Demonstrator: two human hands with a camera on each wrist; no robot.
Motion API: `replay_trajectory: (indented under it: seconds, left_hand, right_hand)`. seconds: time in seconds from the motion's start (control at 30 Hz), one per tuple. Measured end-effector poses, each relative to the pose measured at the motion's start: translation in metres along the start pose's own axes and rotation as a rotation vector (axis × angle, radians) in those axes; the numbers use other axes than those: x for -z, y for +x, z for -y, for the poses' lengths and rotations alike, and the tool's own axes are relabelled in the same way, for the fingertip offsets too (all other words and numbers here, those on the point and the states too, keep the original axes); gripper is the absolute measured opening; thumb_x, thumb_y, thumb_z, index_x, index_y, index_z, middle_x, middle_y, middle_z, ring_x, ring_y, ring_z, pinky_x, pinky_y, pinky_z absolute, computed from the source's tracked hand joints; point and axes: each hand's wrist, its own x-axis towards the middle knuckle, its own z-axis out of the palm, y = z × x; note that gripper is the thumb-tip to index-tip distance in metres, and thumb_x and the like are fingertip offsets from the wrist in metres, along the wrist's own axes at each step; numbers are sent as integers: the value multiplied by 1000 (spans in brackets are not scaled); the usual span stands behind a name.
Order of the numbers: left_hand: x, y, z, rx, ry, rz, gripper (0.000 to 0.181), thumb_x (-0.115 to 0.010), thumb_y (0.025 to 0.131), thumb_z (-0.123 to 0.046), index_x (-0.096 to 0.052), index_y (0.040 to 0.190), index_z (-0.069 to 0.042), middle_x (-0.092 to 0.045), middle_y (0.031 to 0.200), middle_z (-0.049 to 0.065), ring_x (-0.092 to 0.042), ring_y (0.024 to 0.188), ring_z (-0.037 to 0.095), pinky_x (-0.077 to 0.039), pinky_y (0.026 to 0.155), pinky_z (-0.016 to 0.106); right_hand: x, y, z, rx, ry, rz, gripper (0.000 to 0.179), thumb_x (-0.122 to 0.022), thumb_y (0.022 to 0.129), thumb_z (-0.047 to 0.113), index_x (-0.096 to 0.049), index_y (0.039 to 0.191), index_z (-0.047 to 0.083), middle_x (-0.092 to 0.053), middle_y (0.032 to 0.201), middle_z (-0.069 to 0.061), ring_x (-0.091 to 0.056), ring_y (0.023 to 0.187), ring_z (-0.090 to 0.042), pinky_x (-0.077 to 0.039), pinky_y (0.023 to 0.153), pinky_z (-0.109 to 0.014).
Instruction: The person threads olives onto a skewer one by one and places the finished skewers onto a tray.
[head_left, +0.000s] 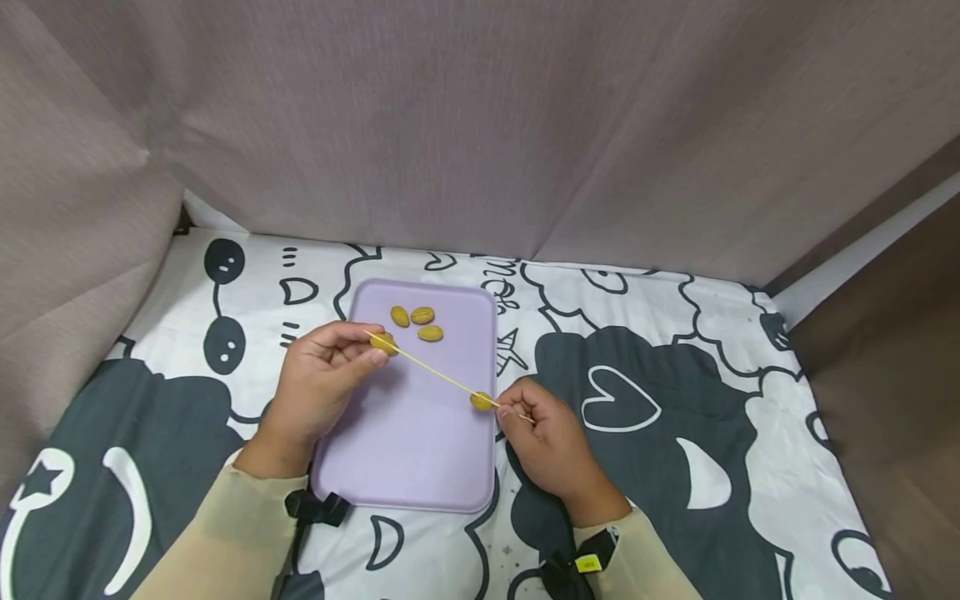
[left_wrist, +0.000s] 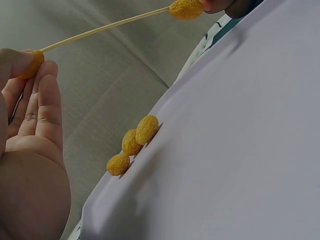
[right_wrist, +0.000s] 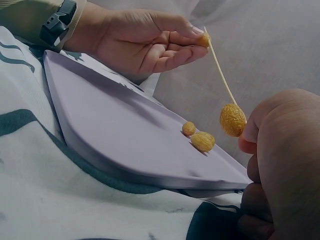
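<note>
A thin wooden skewer (head_left: 435,372) stretches between the two hands above a lilac tray (head_left: 420,458). One wrinkled yellow fruit (right_wrist: 233,120) is threaded on it close to my right hand (head_left: 546,433), whose thumb and fingers pinch the stick. My left hand (head_left: 318,379) pinches a second yellow fruit (head_left: 384,344) between thumb and fingertips at the skewer's far end. In the head view the tip shows by that fruit; whether it runs through the flesh, I cannot tell. Three more yellow fruits (head_left: 422,315) lie together toward the tray's far edge.
The tray lies on a black-and-white cartoon-print cloth (head_left: 630,375). Behind the cloth hangs a grey-brown fabric (head_left: 450,125), which also drapes down on the left. A brown panel (head_left: 892,375) stands at the right.
</note>
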Motion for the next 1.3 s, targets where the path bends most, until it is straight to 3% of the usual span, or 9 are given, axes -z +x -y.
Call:
replay_trajectory:
  seconds: [0.17, 0.4, 0.63, 0.87, 1.3]
  left_hand:
    - [-1, 0, 0, 22, 42, 8, 47, -70, 92, 27, -82, 114, -13, -85, 110, 0, -82, 97, 9, -68, 88, 23]
    - [-2, 0, 0, 45, 116, 29, 25, -84, 96, 8, -81, 117, -5, -85, 107, 2, -81, 95, 12, -68, 87, 23]
    - [-4, -1, 1, 63, 166, 63, 29, -76, 94, 19, -77, 120, 6, -86, 107, 0, -82, 96, 10, -68, 87, 24]
    - [-6, -2, 1, 98, 211, 80, 28, -77, 95, 18, -71, 122, 16, -86, 109, -2, -83, 99, 11, -69, 89, 25]
    - [-12, -3, -1, 145, 272, 97, 31, -80, 95, 13, -71, 124, 17, -86, 105, -7, -83, 98, 9, -69, 89, 26]
  right_hand:
    - [0, 1, 1, -7, 0, -1, 8, -71, 107, 3, -71, 104, 11, -46, 71, 4, -45, 62, -8, -39, 55, -24]
    - [0, 1, 0, -4, -1, 2, 9, -71, 107, 2, -70, 104, 11, -46, 71, 4, -44, 61, -7, -39, 55, -24]
    - [1, 0, 0, -15, -4, 2, 10, -70, 107, 2, -70, 104, 12, -46, 71, 5, -45, 62, -8, -39, 55, -24]
    - [0, 0, 0, -9, 7, 0, 9, -70, 107, 3, -70, 104, 11, -46, 71, 4, -45, 61, -8, -39, 54, -24]
    - [0, 0, 2, -19, 14, 5, 10, -70, 107, 2, -70, 104, 11, -46, 71, 2, -45, 62, -9, -39, 55, -24]
